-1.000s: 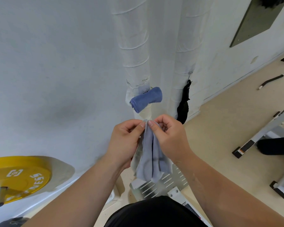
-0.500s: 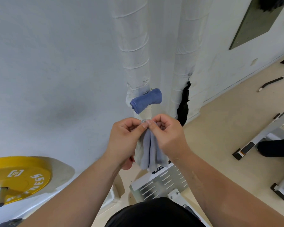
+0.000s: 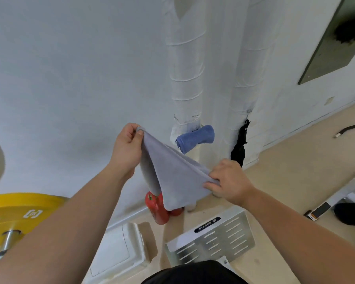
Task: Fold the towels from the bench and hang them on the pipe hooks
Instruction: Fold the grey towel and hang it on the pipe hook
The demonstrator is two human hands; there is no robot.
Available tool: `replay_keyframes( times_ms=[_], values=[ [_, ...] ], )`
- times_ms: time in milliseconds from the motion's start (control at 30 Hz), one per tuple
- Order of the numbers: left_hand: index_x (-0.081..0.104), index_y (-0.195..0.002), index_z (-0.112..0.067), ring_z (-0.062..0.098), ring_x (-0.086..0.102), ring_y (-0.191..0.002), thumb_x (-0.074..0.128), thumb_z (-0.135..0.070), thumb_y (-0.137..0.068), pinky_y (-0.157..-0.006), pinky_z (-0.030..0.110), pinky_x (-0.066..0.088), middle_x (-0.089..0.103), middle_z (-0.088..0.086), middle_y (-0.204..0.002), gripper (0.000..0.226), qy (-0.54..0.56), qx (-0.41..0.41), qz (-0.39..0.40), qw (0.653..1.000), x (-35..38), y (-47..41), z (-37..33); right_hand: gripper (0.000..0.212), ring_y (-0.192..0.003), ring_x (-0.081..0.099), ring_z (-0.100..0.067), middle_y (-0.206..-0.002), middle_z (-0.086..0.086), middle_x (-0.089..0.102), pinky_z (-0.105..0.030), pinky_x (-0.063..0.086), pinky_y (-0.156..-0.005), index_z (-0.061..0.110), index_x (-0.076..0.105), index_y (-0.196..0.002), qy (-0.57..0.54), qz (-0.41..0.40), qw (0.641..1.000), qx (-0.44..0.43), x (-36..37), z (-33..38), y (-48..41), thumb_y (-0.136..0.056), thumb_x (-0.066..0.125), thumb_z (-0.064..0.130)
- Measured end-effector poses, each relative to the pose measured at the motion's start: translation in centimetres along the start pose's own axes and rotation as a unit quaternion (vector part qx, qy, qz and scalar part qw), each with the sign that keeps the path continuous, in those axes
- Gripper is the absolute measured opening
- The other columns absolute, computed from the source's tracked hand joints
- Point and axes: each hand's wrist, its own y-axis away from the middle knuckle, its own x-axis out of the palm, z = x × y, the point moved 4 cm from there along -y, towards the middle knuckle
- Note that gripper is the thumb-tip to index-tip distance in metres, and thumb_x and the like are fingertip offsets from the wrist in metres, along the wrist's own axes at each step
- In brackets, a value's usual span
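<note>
Before the white pipes (image 3: pixel 186 78) | grey towel (image 3: pixel 172 173) doubled, sagging | left hand (image 3: pixel 127 149), right hand (image 3: pixel 229 182) each pinching one end

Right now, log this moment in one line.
left grip: pinches grey towel corner, raised | right grip: pinches opposite edge, lower | blue towel: hangs at pipe
</note>
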Motion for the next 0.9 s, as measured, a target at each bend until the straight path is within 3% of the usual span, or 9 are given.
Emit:
replay_keyframes(
  times_ms=[100,200,267,333,433,533,700,800,900],
  values=[
    [0.055,-0.088,-0.020,0.010,0.041,-0.069,0.045,-0.016,-0.105,-0.064,0.029,0.033,0.050,-0.005,-0.076,0.020,-0.020,-0.012,-0.033,0.999,-2.8,-0.9,1.4,0.044,-0.076,0.045,-0.019,-0.079,0.003,0.053,-0.036,0.037,-0.072,0.023,0.072,-0.064,0.039,-0.031,0.999,0.017,-2.0,-1.2,-1.2,-0.083,0.054,0.058],
    [0.054,-0.082,-0.022,0.013,0.040,-0.071,0.045,-0.016,-0.105,-0.066,0.031,0.032,0.048,-0.003,-0.076,0.025,-0.009,-0.018,-0.051,0.999,-4.6,-1.2,2.0,0.037,-0.087,0.049,-0.014,-0.094,0.005,0.055,-0.033,0.039,-0.079,0.022,0.071,-0.072,-0.040,-0.045,0.997,0.052,-5.3,-2.0,-2.5,-0.093,0.057,0.049],
    [0.054,-0.082,-0.020,0.014,0.040,-0.071,0.045,-0.016,-0.105,-0.068,0.033,0.033,0.047,-0.003,-0.075,0.025,-0.012,-0.019,-0.045,0.999,-5.2,-1.3,1.8,0.031,-0.086,0.052,-0.006,-0.094,0.007,0.060,-0.023,0.038,-0.077,0.018,0.067,-0.073,-0.092,-0.043,0.993,0.066,-7.6,-2.3,-3.4,-0.096,0.061,0.039],
    [0.055,-0.083,-0.019,0.016,0.041,-0.074,0.047,-0.017,-0.105,-0.072,0.036,0.036,0.048,-0.002,-0.075,0.023,-0.005,-0.023,-0.043,0.999,-5.6,-1.4,1.5,0.028,-0.074,0.054,-0.003,-0.078,0.009,0.062,-0.020,0.036,-0.068,0.016,0.064,-0.071,-0.137,-0.048,0.984,0.102,-9.5,-2.4,-4.3,-0.093,0.067,0.032],
    [0.057,-0.082,-0.018,0.020,0.042,-0.075,0.049,-0.018,-0.103,-0.073,0.040,0.036,0.049,0.002,-0.075,0.022,0.021,-0.032,-0.038,0.999,-5.6,-1.9,0.6,0.028,-0.055,0.047,-0.005,-0.057,0.008,0.054,-0.024,0.038,-0.060,0.017,0.062,-0.064,-0.250,-0.089,0.949,0.173,-11.5,-2.6,-5.1,-0.086,0.078,0.021],
    [0.062,-0.089,-0.019,0.023,0.043,-0.076,0.051,-0.015,-0.102,-0.073,0.041,0.036,0.051,0.008,-0.078,0.017,0.060,-0.032,-0.028,0.997,-5.2,-2.2,-0.3,0.022,-0.059,0.048,-0.018,-0.061,-0.006,0.057,-0.035,0.041,-0.062,0.017,0.062,-0.071,-0.384,-0.151,0.886,0.211,-12.5,-2.5,-5.3,-0.084,0.078,0.011],
    [0.064,-0.103,-0.034,0.023,0.040,-0.066,0.046,-0.006,-0.098,-0.061,0.036,0.034,0.052,0.007,-0.073,0.034,0.067,-0.024,-0.001,0.997,-4.7,-1.7,-1.3,0.022,-0.058,0.050,-0.014,-0.068,-0.005,0.061,-0.025,0.044,-0.052,0.023,0.057,-0.086,-0.508,-0.206,0.799,0.247,-13.1,-1.8,-4.8,-0.096,0.060,0.004],
    [0.069,-0.078,-0.024,0.018,0.043,-0.064,0.042,0.001,-0.096,-0.058,0.031,0.031,0.058,-0.002,-0.071,0.042,0.070,-0.033,-0.011,0.997,-3.8,-1.1,-1.8,0.035,-0.065,0.047,-0.014,-0.076,-0.004,0.057,-0.024,0.043,-0.052,0.023,0.063,-0.074,-0.519,-0.219,0.782,0.267,-12.9,-1.6,-4.3,-0.094,0.051,-0.003],
    [0.072,-0.071,-0.020,0.017,0.048,-0.070,0.042,0.002,-0.094,-0.061,0.031,0.034,0.064,-0.003,-0.075,0.044,0.072,-0.052,-0.038,0.995,-3.1,-0.3,-1.9,0.039,-0.072,0.052,-0.018,-0.080,-0.004,0.064,-0.038,0.048,-0.062,0.023,0.072,-0.071,-0.470,-0.226,0.799,0.300,-12.3,-1.9,-3.5,-0.091,0.049,-0.001]
  ],
)
